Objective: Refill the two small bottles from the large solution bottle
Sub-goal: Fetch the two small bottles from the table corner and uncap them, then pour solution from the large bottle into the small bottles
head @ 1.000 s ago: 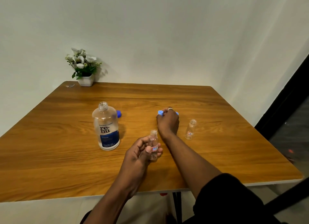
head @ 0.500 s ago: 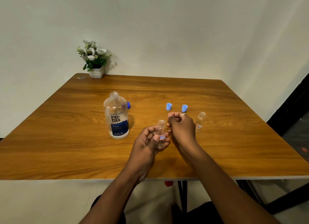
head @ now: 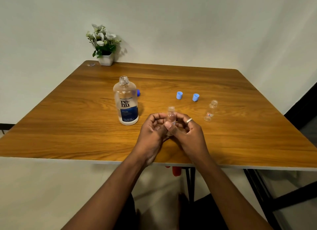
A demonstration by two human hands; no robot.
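Observation:
A small clear bottle [head: 171, 115] stands upright between my two hands, uncapped. My left hand [head: 151, 132] holds it with thumb and fingers curled round its lower part, and my right hand [head: 186, 132] curls round it from the other side. The large solution bottle [head: 126, 101], blue-labelled and open at the top, stands to the left of my hands. A second small clear bottle [head: 211, 110], also uncapped, stands to the right. Two light blue caps [head: 179, 95] [head: 195, 97] lie open side up behind my hands.
A dark blue cap [head: 138, 93] peeks out behind the large bottle. A white pot with flowers [head: 104, 44] sits at the far left corner of the wooden table [head: 68, 126]. The table's front edge runs just below my wrists.
My right hand pulled back from the blue caps and came onto the small bottle held by my left hand. The caps now lie free on the table.

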